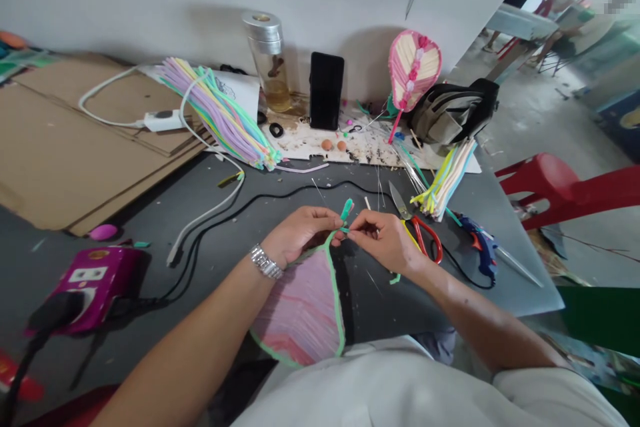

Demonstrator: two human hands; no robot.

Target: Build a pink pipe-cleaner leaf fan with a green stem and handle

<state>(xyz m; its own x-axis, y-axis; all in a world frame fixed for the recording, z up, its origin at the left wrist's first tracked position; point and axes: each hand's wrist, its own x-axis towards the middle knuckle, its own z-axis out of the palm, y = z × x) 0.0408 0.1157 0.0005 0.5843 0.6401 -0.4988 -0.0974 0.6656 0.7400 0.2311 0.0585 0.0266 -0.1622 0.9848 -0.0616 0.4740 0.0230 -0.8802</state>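
A pink fan-shaped piece [305, 303] edged with green pipe cleaner lies over the near table edge, pointed end away from me. My left hand [300, 233], a metal watch on its wrist, pinches the green pipe cleaner stem [346, 210] at the fan's tip. My right hand [387, 240] pinches the same green stem from the right side. Both hands are closed on it, fingertips almost touching.
Red-handled scissors [417, 227] and a blue glue gun [480, 247] lie right of my hands. A pastel pipe cleaner bundle [220, 113], bottle [270, 60], black phone [326, 90], finished pink fan [413, 70] and bag [453, 113] stand behind. A magenta device [90, 283], cables and cardboard [60, 140] are left.
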